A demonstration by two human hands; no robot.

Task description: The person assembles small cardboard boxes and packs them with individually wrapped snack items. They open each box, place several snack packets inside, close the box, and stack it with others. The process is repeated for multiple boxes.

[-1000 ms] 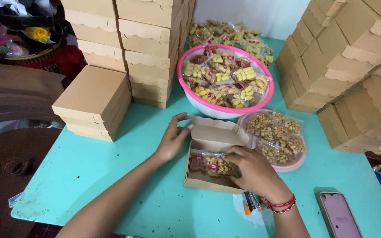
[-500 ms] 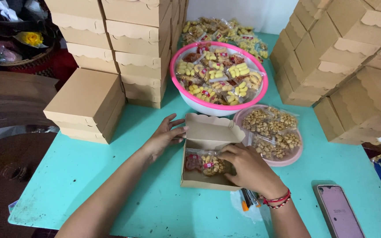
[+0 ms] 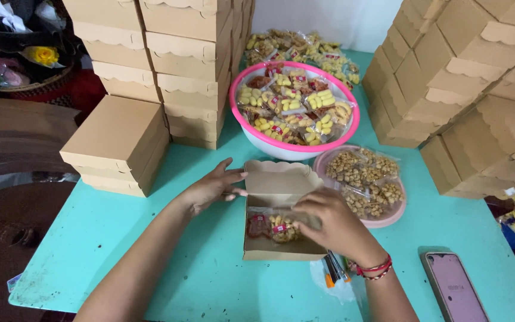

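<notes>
Now both hands: left hand [image 3: 213, 188] steadies box [image 3: 269, 253], right hand [image 3: 332, 223] inside w/ packets [image 3: 272, 226].

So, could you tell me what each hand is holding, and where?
The left hand steadies the open cardboard box at its left wall. The right hand presses on a clear snack packet inside it.

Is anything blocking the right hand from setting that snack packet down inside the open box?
Nothing visible does. The right hand already reaches into the open box, on the snack packet. The left hand steadies the box's left wall.
</notes>
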